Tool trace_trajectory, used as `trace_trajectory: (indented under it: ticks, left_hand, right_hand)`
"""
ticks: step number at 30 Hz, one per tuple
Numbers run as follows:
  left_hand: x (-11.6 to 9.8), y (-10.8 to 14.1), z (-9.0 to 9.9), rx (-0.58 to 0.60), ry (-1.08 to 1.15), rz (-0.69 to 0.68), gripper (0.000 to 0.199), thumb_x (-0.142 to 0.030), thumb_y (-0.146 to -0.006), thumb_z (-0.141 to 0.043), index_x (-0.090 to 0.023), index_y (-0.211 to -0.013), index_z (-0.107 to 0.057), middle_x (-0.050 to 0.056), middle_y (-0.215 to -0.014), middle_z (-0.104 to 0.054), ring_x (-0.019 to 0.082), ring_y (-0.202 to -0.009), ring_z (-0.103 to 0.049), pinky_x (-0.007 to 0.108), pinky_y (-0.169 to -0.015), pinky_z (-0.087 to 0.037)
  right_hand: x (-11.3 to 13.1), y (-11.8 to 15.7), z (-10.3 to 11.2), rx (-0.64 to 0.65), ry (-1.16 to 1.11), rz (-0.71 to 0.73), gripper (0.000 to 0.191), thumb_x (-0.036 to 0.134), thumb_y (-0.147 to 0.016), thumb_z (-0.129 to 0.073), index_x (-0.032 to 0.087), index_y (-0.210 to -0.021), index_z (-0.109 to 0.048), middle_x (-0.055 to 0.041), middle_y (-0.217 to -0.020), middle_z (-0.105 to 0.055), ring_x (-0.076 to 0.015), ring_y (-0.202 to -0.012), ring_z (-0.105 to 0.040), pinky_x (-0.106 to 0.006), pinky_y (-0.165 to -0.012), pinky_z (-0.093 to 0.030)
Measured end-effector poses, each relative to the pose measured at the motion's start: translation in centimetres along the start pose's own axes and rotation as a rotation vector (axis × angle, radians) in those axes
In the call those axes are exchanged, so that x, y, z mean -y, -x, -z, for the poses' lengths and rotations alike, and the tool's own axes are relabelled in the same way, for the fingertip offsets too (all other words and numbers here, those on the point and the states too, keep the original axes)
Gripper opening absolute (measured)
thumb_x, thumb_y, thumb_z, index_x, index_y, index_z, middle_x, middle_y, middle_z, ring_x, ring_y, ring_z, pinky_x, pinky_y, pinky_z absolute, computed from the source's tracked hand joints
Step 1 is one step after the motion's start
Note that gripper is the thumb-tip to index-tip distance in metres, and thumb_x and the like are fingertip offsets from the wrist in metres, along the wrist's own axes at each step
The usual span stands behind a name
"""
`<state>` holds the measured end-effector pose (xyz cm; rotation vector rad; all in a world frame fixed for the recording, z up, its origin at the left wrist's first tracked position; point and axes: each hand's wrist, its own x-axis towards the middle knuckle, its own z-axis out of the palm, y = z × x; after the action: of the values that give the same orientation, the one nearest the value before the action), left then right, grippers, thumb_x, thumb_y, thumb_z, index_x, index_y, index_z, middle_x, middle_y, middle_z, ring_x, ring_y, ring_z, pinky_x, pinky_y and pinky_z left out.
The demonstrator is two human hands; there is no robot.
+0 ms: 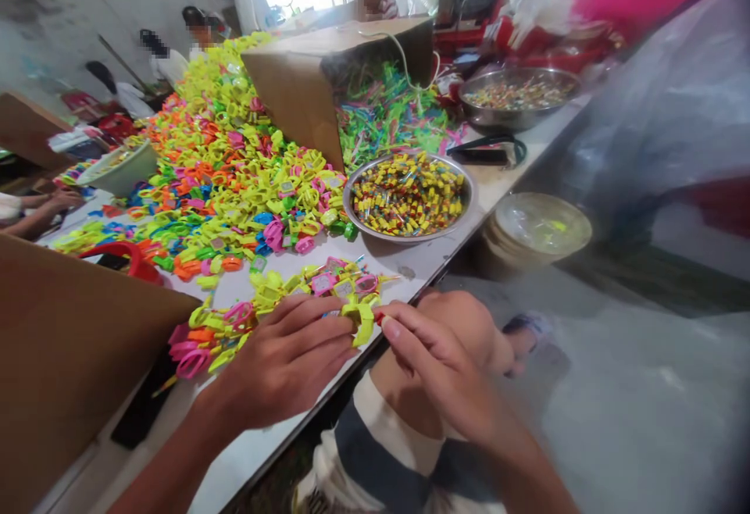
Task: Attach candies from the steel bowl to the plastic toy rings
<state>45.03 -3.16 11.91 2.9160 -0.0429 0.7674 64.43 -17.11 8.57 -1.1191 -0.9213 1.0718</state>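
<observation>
My left hand (pixel 293 350) is closed around a yellow plastic toy watch (pixel 363 323), its curved band sticking out past the fingertips. My right hand (pixel 437 350) pinches a small red piece (pixel 380 317) between thumb and fingers, right beside the band. Whether the piece touches the watch I cannot tell. Just beyond my hands lies a small heap of toy watches (pixel 323 283) in yellow and pink, with thin sticks among them. A metal bowl (pixel 348 205) full of small yellow-and-red pieces stands behind it.
A large pile of colourful toy watches (pixel 234 178) covers the table's far side. Behind are a tipped cardboard box (pixel 293 92) with thin coloured strips and another metal bowl (pixel 498 117). A cardboard box (pixel 70 358) stands left; a stool (pixel 542 225) is right. Several people sit beyond.
</observation>
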Motion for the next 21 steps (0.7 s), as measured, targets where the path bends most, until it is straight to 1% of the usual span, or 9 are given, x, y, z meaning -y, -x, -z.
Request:
trace_trajectory:
  ticks: [2,6,7,9,12,14,17,19,21]
  left_hand:
    - [-0.2,-0.4,0.0,-0.009,0.051,0.014,0.021,-0.006,-0.095,-0.076,-0.017,-0.113,-0.073,0.006,-0.113,-0.082,0.024,-0.126,-0.070,0.039,-0.110,-0.054]
    - [-0.4,-0.9,-0.3,0.008,0.149,0.059,0.015,-0.007,-0.096,-0.075,-0.017,-0.107,-0.074,0.005,-0.110,-0.081,0.023,-0.122,-0.070,0.038,-0.108,-0.057]
    - [-0.5,-1.0,-0.3,0.016,0.146,0.064,0.014,-0.007,-0.096,-0.074,-0.017,-0.106,-0.074,0.005,-0.110,-0.082,0.023,-0.121,-0.071,0.039,-0.108,-0.056]
    - [-0.7,-1.1,-0.3,0.029,0.107,0.070,0.012,-0.009,-0.098,-0.072,-0.018,-0.105,-0.074,0.003,-0.110,-0.082,0.024,-0.121,-0.071,0.040,-0.108,-0.056]
    - [-1.1,-1.2,-0.3,0.035,0.004,0.083,0.015,-0.008,-0.100,-0.069,-0.018,-0.111,-0.074,0.003,-0.114,-0.082,0.025,-0.125,-0.070,0.041,-0.108,-0.054]
    - [-1.6,-1.2,-0.6,0.026,-0.062,0.105,0.022,-0.005,-0.100,-0.068,-0.017,-0.117,-0.073,0.004,-0.118,-0.082,0.026,-0.128,-0.070,0.042,-0.110,-0.052]
    - [-2.3,-0.9,-1.5,-0.048,-0.084,0.206,0.027,-0.005,-0.098,-0.070,-0.017,-0.122,-0.072,0.005,-0.119,-0.082,0.025,-0.129,-0.069,0.042,-0.114,-0.050]
    - [-2.7,-0.7,-2.4,-0.121,-0.039,0.297,0.027,-0.008,-0.099,-0.071,-0.017,-0.124,-0.072,0.005,-0.120,-0.082,0.023,-0.127,-0.070,0.039,-0.115,-0.052]
    - [-3.1,-0.6,-3.2,-0.165,0.012,0.376,0.026,-0.013,-0.101,-0.071,-0.017,-0.127,-0.072,0.008,-0.122,-0.081,0.021,-0.125,-0.071,0.036,-0.112,-0.054]
  right_hand:
    - [0.2,0.1,0.0,0.035,-0.050,-0.041,0.025,0.047,-0.105,-0.067,0.024,-0.101,-0.076,0.0017,-0.078,-0.053,-0.0157,-0.085,-0.057,-0.026,-0.086,-0.049]
    - [-0.8,0.2,-0.5,-0.042,-0.265,-0.145,0.024,0.046,-0.099,-0.077,0.022,-0.097,-0.074,0.0056,-0.068,-0.045,-0.0109,-0.066,-0.044,-0.023,-0.067,-0.043]
    - [-1.1,0.2,-0.6,-0.055,-0.307,-0.167,0.025,0.046,-0.098,-0.079,0.021,-0.096,-0.074,0.0056,-0.068,-0.047,-0.0103,-0.064,-0.043,-0.022,-0.064,-0.041]
    - [-1.5,0.2,-1.0,-0.044,-0.336,-0.189,0.026,0.045,-0.096,-0.081,0.020,-0.095,-0.074,0.0036,-0.074,-0.056,-0.0102,-0.068,-0.046,-0.022,-0.065,-0.041]
    - [-1.9,0.1,-1.4,-0.052,-0.289,-0.136,0.023,0.043,-0.098,-0.079,0.021,-0.098,-0.076,-0.0011,-0.093,-0.069,-0.0135,-0.084,-0.057,-0.025,-0.080,-0.048]
    - [-2.1,0.1,-1.6,-0.094,-0.249,-0.092,0.021,0.043,-0.100,-0.077,0.022,-0.102,-0.077,-0.0020,-0.100,-0.072,-0.0153,-0.091,-0.060,-0.026,-0.085,-0.050]
    - [-2.6,0.2,-2.1,-0.165,-0.210,-0.050,0.023,0.044,-0.100,-0.076,0.021,-0.101,-0.075,-0.0016,-0.095,-0.071,-0.0157,-0.088,-0.060,-0.026,-0.082,-0.049]
    - [-3.0,0.2,-2.4,-0.201,-0.201,-0.027,0.025,0.045,-0.101,-0.075,0.020,-0.099,-0.073,-0.0011,-0.091,-0.068,-0.0154,-0.086,-0.058,-0.026,-0.080,-0.048]
    - [-3.4,0.2,-2.5,-0.217,-0.215,-0.023,0.026,0.045,-0.101,-0.075,0.019,-0.098,-0.071,-0.0004,-0.089,-0.064,-0.0143,-0.083,-0.055,-0.025,-0.076,-0.046]
